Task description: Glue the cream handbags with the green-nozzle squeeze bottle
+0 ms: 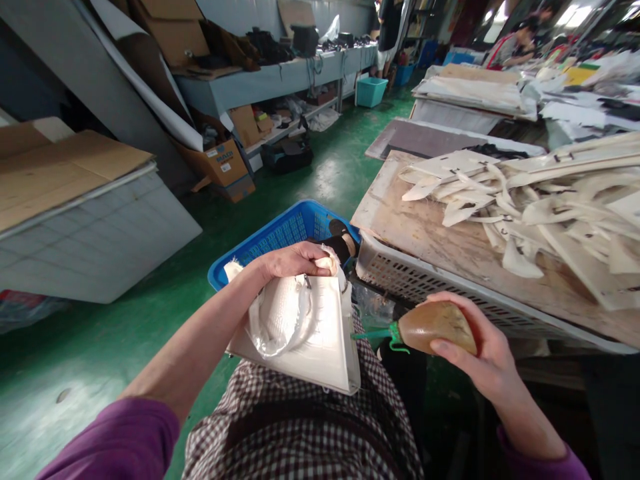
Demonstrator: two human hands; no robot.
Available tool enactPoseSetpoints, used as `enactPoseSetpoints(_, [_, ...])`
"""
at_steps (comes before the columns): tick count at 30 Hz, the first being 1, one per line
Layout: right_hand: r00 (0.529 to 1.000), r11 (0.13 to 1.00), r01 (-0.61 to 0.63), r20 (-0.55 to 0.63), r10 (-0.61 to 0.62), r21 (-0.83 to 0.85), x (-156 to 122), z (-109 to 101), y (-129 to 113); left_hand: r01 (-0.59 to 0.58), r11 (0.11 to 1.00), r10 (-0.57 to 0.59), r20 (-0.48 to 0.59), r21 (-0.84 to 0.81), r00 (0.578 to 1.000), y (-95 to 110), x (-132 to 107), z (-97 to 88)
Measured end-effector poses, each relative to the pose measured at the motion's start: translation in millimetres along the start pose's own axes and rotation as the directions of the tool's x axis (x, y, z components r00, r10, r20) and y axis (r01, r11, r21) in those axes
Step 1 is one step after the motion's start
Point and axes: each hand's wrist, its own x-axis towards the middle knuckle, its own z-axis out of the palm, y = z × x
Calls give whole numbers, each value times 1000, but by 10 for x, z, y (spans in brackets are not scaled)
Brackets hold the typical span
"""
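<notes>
A cream handbag point(320, 333) with a plastic-wrapped handle point(273, 347) rests on my lap over a checked apron point(295, 420). My left hand point(303, 259) is closed on the bag's far top edge, where some wrapping bunches up under the fingers. In my right hand point(480, 347) is a squeeze bottle point(437, 327) of brownish content, lying on its side. Its green nozzle point(373, 333) points left, with the tip at the bag's right side edge; whether it touches I cannot tell.
A blue basket point(220, 272) stands on the green floor beyond the bag. To the right, a board point(395, 200) on a white crate point(400, 270) bears cream strips point(500, 193). Cardboard-topped boxes point(90, 227) stand left. People point(515, 47) are at the back.
</notes>
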Motion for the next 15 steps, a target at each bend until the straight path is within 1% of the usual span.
enactPoseSetpoints(6, [991,998,-29,129,35,-47,-79,-134,50,2,1000,-2,8,14,1000,55,16,11])
enactPoseSetpoints(8, [991,998,-47,125,51,-35,-102,-134,69,0,1000,0,13,23,1000,51,22,9])
enactPoseSetpoints(12, [997,997,-66,43,65,33,-140,-98,121,-5,999,5,11,39,1000,31,34,7])
enactPoseSetpoints(13, [997,997,-68,41,66,40,-150,-91,132,-6,999,6,12,42,1000,31,37,8])
enactPoseSetpoints(15, [995,997,-73,75,71,35,-172,-86,150,-10,999,9,15,43,1000,38,41,13])
